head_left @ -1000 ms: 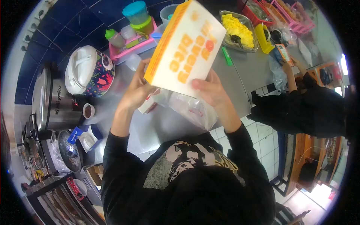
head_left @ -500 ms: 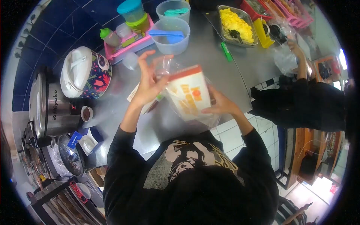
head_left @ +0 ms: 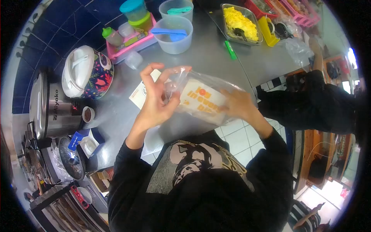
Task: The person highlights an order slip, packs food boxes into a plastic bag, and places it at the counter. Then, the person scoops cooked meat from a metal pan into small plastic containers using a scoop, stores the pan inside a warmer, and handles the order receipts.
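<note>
Above the counter (head_left: 127, 123): box (head_left: 204, 97) — inside clear bag (head_left: 216, 79)
Left hand (head_left: 156, 102): fingers spread, curved — touching bag's left end
Right hand (head_left: 243, 105): fingers gripping box's right end

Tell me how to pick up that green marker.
Pinch the green marker at mid-length from above, thumb and finger on its long sides: it lies flat and slim on the steel table, with bare metal alongside. Keep off its far end, which sits close to the tray of yellow food.

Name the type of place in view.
Likely a small commercial food kitchen: steel worktop, Miyako-branded cooker, foil tray of yellow food, and a printed box in a clear bag.
</note>
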The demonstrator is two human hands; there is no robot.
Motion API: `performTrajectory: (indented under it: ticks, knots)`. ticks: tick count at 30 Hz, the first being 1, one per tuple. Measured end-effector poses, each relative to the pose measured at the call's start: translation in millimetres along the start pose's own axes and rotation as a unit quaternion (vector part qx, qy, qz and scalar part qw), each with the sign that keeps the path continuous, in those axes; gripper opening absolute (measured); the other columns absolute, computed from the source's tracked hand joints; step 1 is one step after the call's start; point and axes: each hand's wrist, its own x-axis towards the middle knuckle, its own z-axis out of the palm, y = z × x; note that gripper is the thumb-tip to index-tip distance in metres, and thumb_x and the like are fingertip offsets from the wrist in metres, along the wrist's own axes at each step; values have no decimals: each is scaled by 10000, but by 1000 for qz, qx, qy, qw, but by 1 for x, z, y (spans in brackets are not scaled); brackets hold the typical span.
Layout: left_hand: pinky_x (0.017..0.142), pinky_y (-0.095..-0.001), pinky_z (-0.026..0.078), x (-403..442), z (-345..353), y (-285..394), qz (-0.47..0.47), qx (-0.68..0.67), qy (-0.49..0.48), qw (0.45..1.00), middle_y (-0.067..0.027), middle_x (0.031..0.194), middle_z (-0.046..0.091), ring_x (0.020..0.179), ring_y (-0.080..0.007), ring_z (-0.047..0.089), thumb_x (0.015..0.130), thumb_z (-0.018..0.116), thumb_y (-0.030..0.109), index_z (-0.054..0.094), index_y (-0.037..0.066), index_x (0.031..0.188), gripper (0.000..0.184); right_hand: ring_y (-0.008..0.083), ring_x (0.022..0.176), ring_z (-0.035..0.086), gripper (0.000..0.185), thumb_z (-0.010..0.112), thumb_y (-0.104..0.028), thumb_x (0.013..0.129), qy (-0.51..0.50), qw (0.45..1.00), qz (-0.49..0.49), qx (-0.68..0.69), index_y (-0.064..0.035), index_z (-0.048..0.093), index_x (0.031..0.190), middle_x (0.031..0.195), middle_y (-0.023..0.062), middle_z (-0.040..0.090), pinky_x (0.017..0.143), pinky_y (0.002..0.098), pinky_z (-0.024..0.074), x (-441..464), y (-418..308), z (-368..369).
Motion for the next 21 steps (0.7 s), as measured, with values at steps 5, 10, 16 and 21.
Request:
performTrajectory:
  ticks: [5,10,16,21]
  knots:
    - [775,-290,497,-33,17,-9,-26,41,20,999,-218,1211,473,1032,-239,571,818,426,-149,121,111,1259,596,334,842,608,390,664,-249,778,-13,953,-174,247,-58,564,1103,883,147,617,683,442,476,-40,-29,-118]
    - [808,-315,479,-51,55,-26,-53,5,-114,992,-149,1033,532,979,-203,574,883,490,-72,167,42,1231,489,372,1153,485,783,756,-164,647,38,899,-412,145,-87,358,1318,1261,227,461,917,454,425,156,-121,-83]
    - [809,-311,487,-63,30,-16,-76,29,-169,982,-137,1047,545,990,-178,579,893,527,-25,248,34,1205,423,427,1311,265,1281,855,-267,458,-11,844,-489,-221,-244,79,1478,1388,247,297,1007,671,231,236,-202,44]
    - [639,-248,534,-71,-3,-14,-99,59,-95,989,-106,1074,550,848,-162,609,880,556,-14,269,62,1212,445,402,1119,411,1205,824,-290,458,46,903,-425,-30,-202,169,1466,1210,231,404,910,543,351,227,-182,-5]
